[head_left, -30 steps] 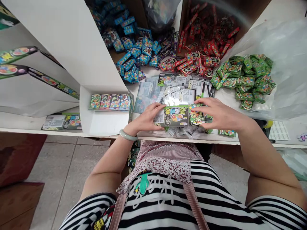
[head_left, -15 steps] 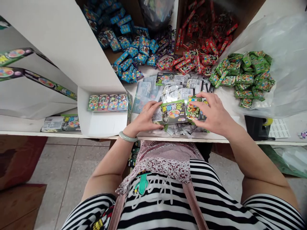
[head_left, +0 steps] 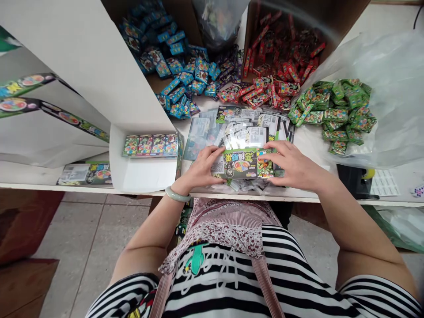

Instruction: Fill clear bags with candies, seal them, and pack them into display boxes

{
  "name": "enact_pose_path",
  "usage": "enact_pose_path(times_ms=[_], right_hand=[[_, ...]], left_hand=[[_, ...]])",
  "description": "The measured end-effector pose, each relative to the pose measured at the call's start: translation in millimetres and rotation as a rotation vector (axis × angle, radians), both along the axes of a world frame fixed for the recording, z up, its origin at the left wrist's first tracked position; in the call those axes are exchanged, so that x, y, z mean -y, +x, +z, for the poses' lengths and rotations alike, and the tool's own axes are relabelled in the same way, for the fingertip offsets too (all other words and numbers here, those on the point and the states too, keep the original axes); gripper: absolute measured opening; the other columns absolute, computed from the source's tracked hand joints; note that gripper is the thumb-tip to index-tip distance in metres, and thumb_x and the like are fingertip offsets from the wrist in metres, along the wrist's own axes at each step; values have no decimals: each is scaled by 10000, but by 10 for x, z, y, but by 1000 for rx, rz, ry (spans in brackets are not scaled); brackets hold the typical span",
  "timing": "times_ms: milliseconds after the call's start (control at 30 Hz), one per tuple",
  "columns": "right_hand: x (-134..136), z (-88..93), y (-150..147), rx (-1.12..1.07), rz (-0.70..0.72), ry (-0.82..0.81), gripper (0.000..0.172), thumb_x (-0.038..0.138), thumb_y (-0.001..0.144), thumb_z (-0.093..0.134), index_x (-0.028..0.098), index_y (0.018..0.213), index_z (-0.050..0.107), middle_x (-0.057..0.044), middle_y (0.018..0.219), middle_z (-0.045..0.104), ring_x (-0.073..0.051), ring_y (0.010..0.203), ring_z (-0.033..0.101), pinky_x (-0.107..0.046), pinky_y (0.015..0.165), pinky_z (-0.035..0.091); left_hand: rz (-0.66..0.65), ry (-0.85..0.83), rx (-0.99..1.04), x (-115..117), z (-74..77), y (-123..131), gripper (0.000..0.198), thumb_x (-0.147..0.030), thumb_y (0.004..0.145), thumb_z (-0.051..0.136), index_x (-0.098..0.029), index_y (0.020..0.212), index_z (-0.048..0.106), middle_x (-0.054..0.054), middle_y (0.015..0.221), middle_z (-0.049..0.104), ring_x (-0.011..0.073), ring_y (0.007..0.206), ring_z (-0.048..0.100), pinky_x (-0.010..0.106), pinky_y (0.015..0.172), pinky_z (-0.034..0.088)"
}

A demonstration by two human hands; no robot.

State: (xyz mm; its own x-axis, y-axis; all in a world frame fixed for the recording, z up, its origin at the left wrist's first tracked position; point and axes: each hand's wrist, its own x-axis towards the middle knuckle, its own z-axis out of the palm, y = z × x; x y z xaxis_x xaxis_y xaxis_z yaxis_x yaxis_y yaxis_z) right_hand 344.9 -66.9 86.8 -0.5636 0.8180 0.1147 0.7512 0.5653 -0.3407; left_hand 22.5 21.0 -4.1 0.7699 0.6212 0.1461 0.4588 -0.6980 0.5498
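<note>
My left hand (head_left: 204,168) is closed on the left end of a dark printed packet (head_left: 239,164) with green lettering and a colourful round picture, thumb and fingers at its edges. My right hand (head_left: 294,167) grips a small green candy box (head_left: 265,164) by its top and bottom, right against the packet's right end. Whether the box lies inside the packet or only touches it, I cannot tell. Beneath both hands is a pile of flat clear printed bags (head_left: 247,134) with barcode panels.
An open white carton (head_left: 145,174) at left holds a row of small boxes (head_left: 150,145). Behind are heaps of blue boxes (head_left: 179,75), red boxes (head_left: 261,90) and green boxes (head_left: 341,106) on clear plastic. A tape dispenser (head_left: 353,179) and a label sheet (head_left: 386,181) are at right.
My right hand has brought the green candy box left and level with the packet, so the two line up end to end. The packet has straightened slightly in my left hand.
</note>
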Motion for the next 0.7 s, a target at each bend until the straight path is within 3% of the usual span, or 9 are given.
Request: enact_pose_path(times_ms=[67, 200, 267, 367, 467, 533, 600, 700], right_hand=[[-37, -13, -14, -3, 1, -49, 481, 290, 831, 705, 196, 1290, 594, -173, 1373, 517, -369, 1279, 503, -588, 1082, 448], [-109, -137, -45, -161, -86, -108, 746, 381, 805, 757, 224, 1456, 428, -171, 1462, 446, -358, 1382, 451, -577, 1141, 417], [-114, -222, -87, -261, -159, -89, 793, 452, 806, 760, 238, 1476, 396, -160, 1455, 476, -354, 1390, 455, -580, 1151, 405], [-71, -331, -210, -321, -237, -54, 575, 474, 906, 642, 243, 1410, 491, -142, 1320, 631, -358, 1360, 492, -619, 1147, 373], [-95, -398, -287, -335, -224, -95, 424, 434, 982, 519, 257, 1365, 566, -126, 1291, 689, -347, 1403, 473, -656, 1169, 297], [-260, -427, -220, -418, -283, -108, 414, 421, 1000, 480, 264, 1373, 568, -102, 1256, 718, -313, 1341, 548, -623, 1158, 330], [-577, -457, -53, -503, -444, -68, 397, 408, 994, 479, 241, 1333, 602, -89, 1177, 749, -280, 1165, 659, -536, 1072, 450], [-1225, -519, 235, -329, -692, 29, 331, 333, 932, 541, 173, 1167, 711, -127, 1130, 757, -295, 1038, 675, -478, 973, 502]], left_hand=[[-5, 29, -23, 25, 22, 17, 1078, -494, 703, 846, -224, 1576, 274, 172, 1417, 431, 383, 1334, 463, 561, 1138, 411], [10, 64, -2, 61, 34, 47, 1089, -495, 699, 849, -210, 1575, 270, 180, 1407, 452, 375, 1320, 481, 551, 1128, 423], [70, 75, 18, 61, 22, 50, 1077, -491, 700, 845, -215, 1571, 276, 175, 1400, 459, 374, 1315, 486, 551, 1125, 426], [140, 76, 21, 49, 0, 50, 1059, -479, 699, 843, -226, 1564, 287, 168, 1399, 463, 377, 1309, 489, 559, 1121, 427], [134, 58, 23, 40, -16, 52, 1071, -480, 689, 849, -224, 1562, 284, 168, 1395, 461, 377, 1314, 486, 558, 1123, 430], [149, 44, 42, 35, -23, 39, 1064, -473, 697, 847, -225, 1561, 278, 165, 1391, 456, 372, 1320, 481, 552, 1127, 434], [184, 32, 63, 31, -30, 4, 1056, -468, 703, 846, -238, 1559, 273, 154, 1385, 454, 363, 1317, 485, 548, 1130, 437], [232, 27, 88, 32, -46, -68, 1048, -480, 710, 843, -250, 1558, 271, 143, 1373, 452, 356, 1306, 496, 551, 1141, 431]])
